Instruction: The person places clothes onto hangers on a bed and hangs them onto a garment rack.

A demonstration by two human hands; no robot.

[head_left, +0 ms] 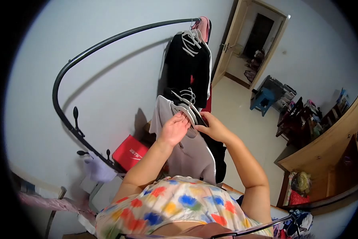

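Several white hangers (189, 113) with clothes on them are bunched between my two hands. My left hand (176, 128), palm turned up, has its fingers curled at the hangers' left side. On their right side my right hand (214, 128) pinches the hangers and the dark cloth by them. A light grey-mauve top (191, 155) hangs below my hands, with a black garment (219, 157) behind it on the right. The hanger hooks stand up above my hands, off the rail.
A curved dark rail (103, 43) rises on the left and bears a black top (179, 65) on hangers at its far end. A red bag (130, 152) lies lower left. Beyond are a blue stool (263, 99), an open door (229, 42) and a wooden cabinet (320, 153).
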